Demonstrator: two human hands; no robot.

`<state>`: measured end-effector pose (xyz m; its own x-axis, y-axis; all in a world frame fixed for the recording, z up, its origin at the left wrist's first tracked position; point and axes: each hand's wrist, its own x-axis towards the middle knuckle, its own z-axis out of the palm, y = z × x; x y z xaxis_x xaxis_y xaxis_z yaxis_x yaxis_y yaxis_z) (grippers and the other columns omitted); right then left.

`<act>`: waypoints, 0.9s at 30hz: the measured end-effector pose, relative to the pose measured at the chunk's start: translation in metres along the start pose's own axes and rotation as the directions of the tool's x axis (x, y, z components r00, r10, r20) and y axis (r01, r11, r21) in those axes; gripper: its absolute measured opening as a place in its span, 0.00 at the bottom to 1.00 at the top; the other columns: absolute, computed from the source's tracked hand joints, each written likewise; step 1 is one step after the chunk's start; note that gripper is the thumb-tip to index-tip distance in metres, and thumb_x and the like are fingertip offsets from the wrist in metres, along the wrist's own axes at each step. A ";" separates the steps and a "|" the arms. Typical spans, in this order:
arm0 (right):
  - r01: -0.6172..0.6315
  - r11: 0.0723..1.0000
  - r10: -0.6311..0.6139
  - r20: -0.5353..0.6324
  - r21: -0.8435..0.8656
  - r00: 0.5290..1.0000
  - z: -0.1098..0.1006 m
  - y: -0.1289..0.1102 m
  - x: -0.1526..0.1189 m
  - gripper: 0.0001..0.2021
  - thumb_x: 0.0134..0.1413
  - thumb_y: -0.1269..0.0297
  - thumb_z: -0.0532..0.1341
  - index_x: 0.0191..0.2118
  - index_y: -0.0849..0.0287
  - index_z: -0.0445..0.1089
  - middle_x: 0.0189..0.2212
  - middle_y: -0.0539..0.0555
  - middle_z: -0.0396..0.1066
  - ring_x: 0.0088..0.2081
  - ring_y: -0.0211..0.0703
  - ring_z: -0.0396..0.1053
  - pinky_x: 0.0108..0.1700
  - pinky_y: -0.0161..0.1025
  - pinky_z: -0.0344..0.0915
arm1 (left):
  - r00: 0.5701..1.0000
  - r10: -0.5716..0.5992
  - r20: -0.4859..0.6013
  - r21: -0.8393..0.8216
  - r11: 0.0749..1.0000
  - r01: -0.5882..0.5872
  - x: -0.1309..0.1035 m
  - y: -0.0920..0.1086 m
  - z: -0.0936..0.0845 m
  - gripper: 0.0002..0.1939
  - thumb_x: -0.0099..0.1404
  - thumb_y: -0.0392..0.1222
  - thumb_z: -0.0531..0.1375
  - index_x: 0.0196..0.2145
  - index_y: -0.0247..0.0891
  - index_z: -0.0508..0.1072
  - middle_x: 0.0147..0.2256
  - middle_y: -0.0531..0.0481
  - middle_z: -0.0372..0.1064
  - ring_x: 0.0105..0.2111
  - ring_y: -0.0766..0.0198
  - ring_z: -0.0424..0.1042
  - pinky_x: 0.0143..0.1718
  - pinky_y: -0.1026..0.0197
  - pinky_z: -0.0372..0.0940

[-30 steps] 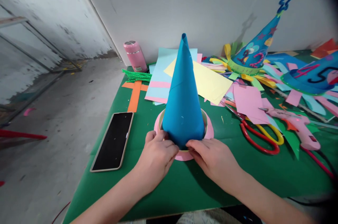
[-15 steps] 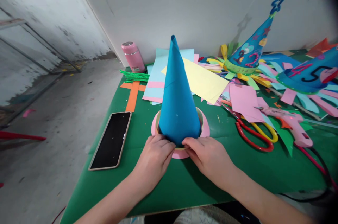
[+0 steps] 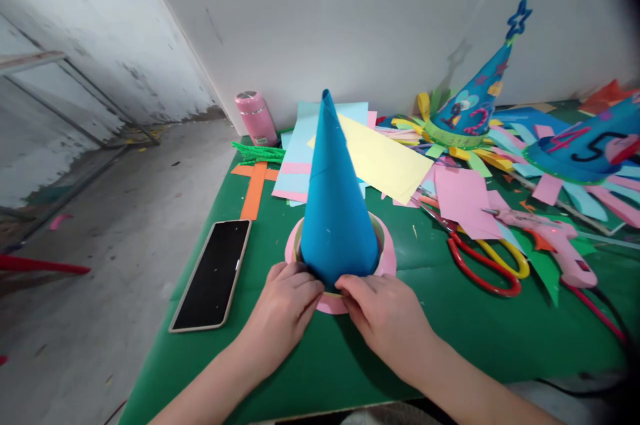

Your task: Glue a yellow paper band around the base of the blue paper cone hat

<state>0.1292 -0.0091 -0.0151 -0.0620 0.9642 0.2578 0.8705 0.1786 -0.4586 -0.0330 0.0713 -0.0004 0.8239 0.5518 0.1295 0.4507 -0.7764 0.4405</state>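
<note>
A plain blue paper cone (image 3: 335,211) stands upright inside a pink paper brim (image 3: 333,305), which has a pale yellow-green band along its inner side. At the front left of the cone's base, my left hand (image 3: 285,301) has its fingers closed over the brim's edge. My right hand (image 3: 385,315) pinches the same rim just to the right, its fingertips against the foot of the cone. A small gap separates the two hands. My fingers hide part of the cone's lower edge and of the band.
A phone (image 3: 213,275) lies at left, below orange strips (image 3: 254,191) and green pipe cleaners (image 3: 257,153). Behind are a pink bottle (image 3: 257,118) and coloured paper sheets (image 3: 385,161). Rightward lie scissors (image 3: 483,268), a corded glue gun (image 3: 555,238) and decorated party hats (image 3: 467,111).
The whole scene sits slightly lower in view as the head tilts. Both hands stay at the cone's base, with the right fingertips shifted slightly left along the rim.
</note>
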 end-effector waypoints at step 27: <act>0.089 0.989 -0.099 0.073 0.121 0.992 -0.017 0.042 -0.005 0.10 0.55 0.71 0.53 0.42 0.55 0.65 0.33 0.50 0.73 0.34 0.37 0.69 0.38 0.36 0.62 | 0.997 -0.040 -0.069 0.055 0.998 0.044 0.000 0.012 0.010 0.11 0.62 0.37 0.51 0.31 0.40 0.73 0.30 0.51 0.73 0.34 0.59 0.61 0.37 0.54 0.52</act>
<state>0.1743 -0.0101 -0.0217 -0.1832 0.9536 0.2387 0.7960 0.2864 -0.5332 -0.0239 0.0591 -0.0040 0.7794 0.6021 0.1731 0.5045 -0.7670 0.3966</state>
